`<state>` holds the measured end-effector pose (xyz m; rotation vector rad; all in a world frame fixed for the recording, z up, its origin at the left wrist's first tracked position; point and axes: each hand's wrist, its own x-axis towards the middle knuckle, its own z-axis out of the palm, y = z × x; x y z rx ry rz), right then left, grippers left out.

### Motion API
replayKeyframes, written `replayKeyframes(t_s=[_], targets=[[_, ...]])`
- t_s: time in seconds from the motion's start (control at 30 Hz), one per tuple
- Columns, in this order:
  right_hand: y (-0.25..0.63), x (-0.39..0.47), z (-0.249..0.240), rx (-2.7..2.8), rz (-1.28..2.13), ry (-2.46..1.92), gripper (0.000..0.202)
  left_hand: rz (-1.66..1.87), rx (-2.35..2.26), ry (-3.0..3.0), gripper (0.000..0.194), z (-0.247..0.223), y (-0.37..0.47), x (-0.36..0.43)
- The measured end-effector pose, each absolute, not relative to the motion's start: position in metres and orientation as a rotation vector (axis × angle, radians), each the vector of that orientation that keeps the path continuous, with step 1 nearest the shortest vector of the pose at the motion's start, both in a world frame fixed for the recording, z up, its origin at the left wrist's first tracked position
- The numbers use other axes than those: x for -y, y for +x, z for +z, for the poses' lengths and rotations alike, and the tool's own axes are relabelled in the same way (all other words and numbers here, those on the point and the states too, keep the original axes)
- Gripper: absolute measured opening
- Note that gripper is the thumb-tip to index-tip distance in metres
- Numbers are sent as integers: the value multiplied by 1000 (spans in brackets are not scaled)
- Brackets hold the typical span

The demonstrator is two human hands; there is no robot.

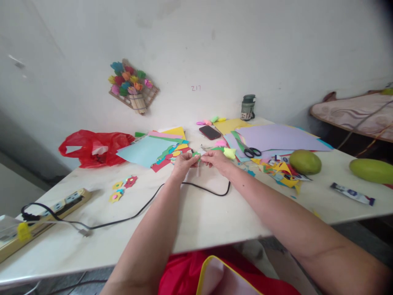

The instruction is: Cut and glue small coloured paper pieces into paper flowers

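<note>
My left hand (184, 162) and my right hand (217, 159) meet over the middle of the table, fingertips pinched together. Between them shows a small green paper piece (198, 155), largely covered by the fingers. Just under the fingertips is a narrow whitish translucent strip (198, 169), too blurred to name. A yellow paper cutout (229, 153) lies beside my right hand, with a pink piece (220, 143) behind it. Left of my left hand are coloured paper cutouts (168, 159). A black cord (205, 188) curves across the table beneath my forearms.
Scissors (248, 150) rest on large paper sheets (276, 137) at right, near paper scraps (284, 174), green fruit (305, 162) and a tube (353, 194). A phone (210, 132) and a tumbler (247, 107) stand farther back. At left are a red bag (95, 147), flower cutouts (116, 197) and a power strip (66, 203).
</note>
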<state>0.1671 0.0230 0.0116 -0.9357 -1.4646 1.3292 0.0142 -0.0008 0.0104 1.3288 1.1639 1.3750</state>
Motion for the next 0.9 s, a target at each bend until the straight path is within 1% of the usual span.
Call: replayKeyframes(t_s=[0.2, 0.3, 0.5, 0.73, 0.9], targets=[[167, -21, 14, 1460, 1332, -957, 10, 1378, -1165, 1342, 48, 12, 15, 3], [168, -22, 14, 1458, 1345, -959, 8, 1393, -1137, 1312, 51, 14, 14, 5], [169, -23, 13, 1495, 1337, -961, 9, 1406, -1116, 1298, 44, 12, 12, 4], [169, -23, 12, 1521, 1334, -942, 11, 1377, -1100, 1254, 46, 12, 10, 4], [169, -24, 11, 1571, 1295, -936, 10, 1340, -1118, 1276, 44, 12, 10, 4]])
